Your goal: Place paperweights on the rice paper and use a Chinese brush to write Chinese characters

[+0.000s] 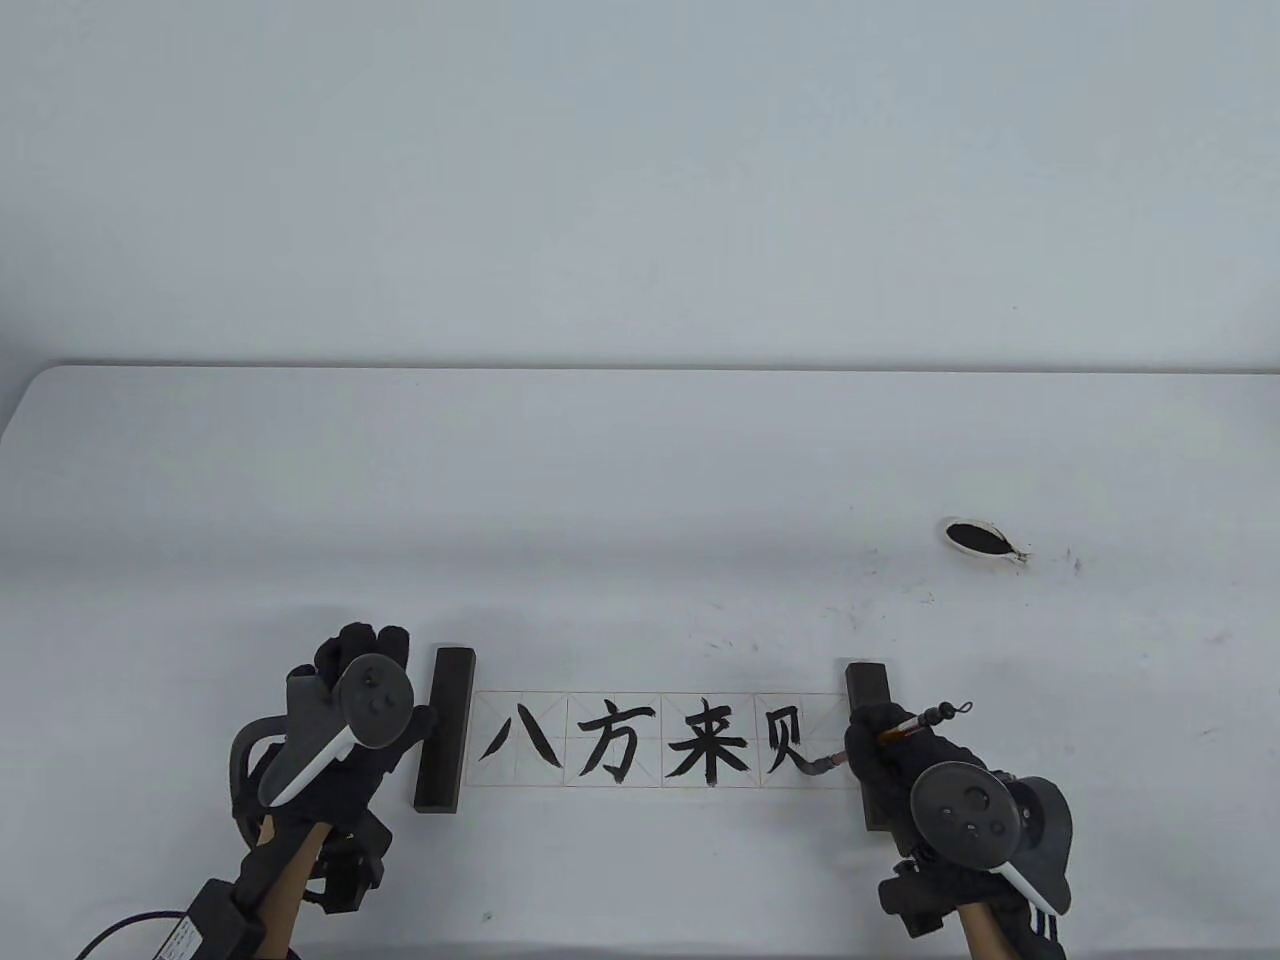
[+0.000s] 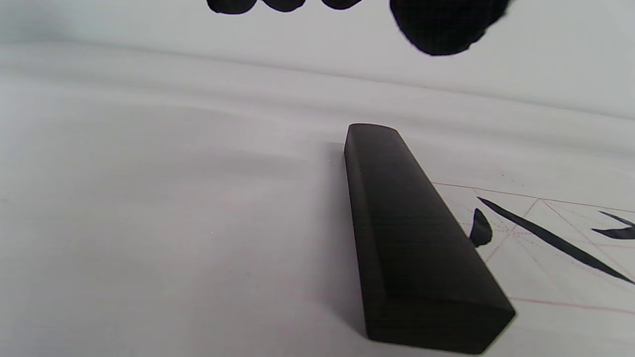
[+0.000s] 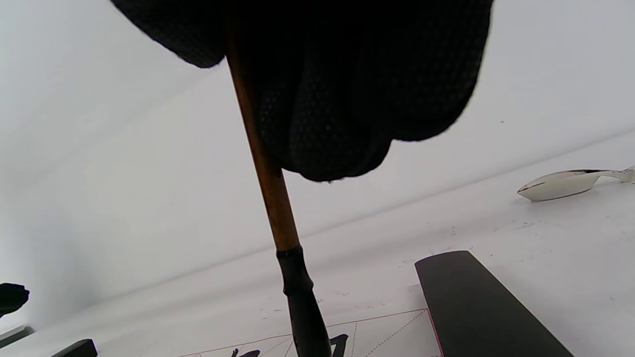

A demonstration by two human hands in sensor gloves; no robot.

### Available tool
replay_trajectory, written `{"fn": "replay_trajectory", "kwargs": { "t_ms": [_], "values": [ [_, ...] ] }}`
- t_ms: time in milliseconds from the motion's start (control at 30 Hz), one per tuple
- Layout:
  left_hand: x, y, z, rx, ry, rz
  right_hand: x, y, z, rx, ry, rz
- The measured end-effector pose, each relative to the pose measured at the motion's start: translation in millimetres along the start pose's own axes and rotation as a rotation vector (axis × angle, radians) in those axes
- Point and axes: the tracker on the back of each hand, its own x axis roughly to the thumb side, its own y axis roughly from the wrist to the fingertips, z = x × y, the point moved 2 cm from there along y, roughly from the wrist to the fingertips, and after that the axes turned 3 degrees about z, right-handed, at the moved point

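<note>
two paperweights pin the paper ends flat so it won't slide. right hand grips the brush, tip at the fourth character's last stroke. left hand rests beside its weight, fingers loose, holding nothing.

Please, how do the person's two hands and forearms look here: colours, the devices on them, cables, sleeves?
Both hands, left hand and right hand, wear black knit sensor gloves. Each back carries a dark grey round-faced tracker with small buttons and a white-tipped handle. The forearms are bare. A black box with a white label and a cable hangs at the left wrist.
</note>
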Motion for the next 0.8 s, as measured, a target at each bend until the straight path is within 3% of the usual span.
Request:
{"fn": "replay_trajectory", "kwargs": {
  "t_ms": [200,800],
  "values": [
    [-0.2,0.1,0.0,0.001,-0.001,0.000,-6.7,0.0,-7.7,-0.075,0.046,0.038],
    [-0.1,0.5,-0.6,0.002,-0.001,-0.003,-8.4,3.9,1.2,0.010,0.021,0.053]
  ]
}}
